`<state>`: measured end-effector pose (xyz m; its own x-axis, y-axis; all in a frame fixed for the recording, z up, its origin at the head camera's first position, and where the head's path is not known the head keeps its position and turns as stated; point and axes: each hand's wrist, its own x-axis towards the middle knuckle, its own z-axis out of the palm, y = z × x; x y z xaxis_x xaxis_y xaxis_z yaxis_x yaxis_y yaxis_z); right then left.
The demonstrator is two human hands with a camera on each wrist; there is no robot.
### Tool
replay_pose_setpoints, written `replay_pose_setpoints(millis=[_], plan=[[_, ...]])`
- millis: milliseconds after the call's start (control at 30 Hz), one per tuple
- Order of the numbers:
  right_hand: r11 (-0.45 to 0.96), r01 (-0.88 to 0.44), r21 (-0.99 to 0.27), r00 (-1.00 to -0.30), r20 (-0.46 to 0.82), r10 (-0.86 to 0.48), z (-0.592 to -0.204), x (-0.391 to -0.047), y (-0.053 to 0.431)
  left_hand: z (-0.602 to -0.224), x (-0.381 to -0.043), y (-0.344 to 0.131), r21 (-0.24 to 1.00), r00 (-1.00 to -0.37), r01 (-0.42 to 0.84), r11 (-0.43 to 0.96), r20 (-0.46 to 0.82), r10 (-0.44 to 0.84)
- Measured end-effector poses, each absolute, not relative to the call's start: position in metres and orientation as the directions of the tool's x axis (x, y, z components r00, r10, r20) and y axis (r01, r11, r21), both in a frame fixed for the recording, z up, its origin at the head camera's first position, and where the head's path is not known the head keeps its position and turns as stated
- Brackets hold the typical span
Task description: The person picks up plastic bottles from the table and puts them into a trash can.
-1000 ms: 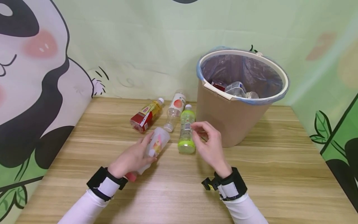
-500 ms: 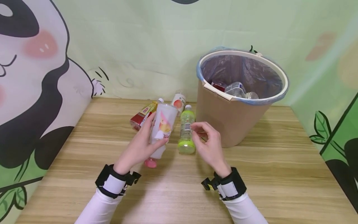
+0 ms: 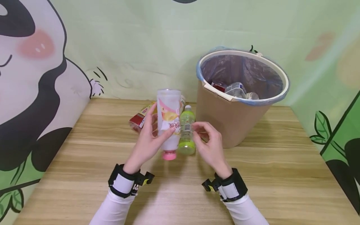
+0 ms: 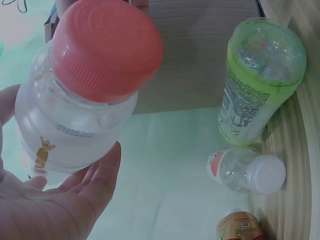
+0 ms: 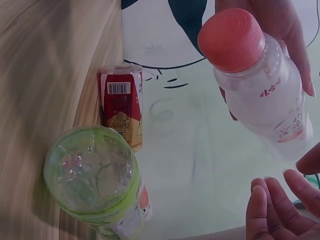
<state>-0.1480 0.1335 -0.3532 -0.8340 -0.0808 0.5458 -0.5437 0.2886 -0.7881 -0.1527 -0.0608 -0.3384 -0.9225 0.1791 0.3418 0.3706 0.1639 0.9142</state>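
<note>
In the head view my left hand (image 3: 147, 137) grips a whitish plastic bottle (image 3: 168, 109) above the table, its pink cap (image 3: 169, 155) toward me. The left wrist view shows the fingers and thumb around the bottle's body (image 4: 75, 130). My right hand (image 3: 209, 142) has loosely bent fingers with nothing held. It hovers beside a green-labelled bottle (image 3: 187, 137) that lies on the table. Partly hidden behind the left hand are a red and yellow bottle (image 3: 137, 120) and a clear bottle with a peach label (image 4: 235, 167).
A brown bin (image 3: 222, 122) with a bag-lined pale rim (image 3: 285, 78) stands at the back right. Several bottles, one of them clear (image 3: 236, 90), lie inside it. A printed panda backdrop (image 3: 126, 47) rises behind the wooden table (image 3: 281, 175).
My left hand has lifted the whitish bottle and moved it right and away from me, turning its cap straight toward me. The right hand has stayed nearly still.
</note>
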Motion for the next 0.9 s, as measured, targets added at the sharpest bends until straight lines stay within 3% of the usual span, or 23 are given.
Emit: replay_pose_setpoints(millis=[900], plan=[[0.284,-0.516,-0.808,-0.857,0.487,-0.170,-0.347,-0.142,0.135,-0.347,-0.145,-0.037,0.919,-0.898,0.377,0.118,0.332,0.288]])
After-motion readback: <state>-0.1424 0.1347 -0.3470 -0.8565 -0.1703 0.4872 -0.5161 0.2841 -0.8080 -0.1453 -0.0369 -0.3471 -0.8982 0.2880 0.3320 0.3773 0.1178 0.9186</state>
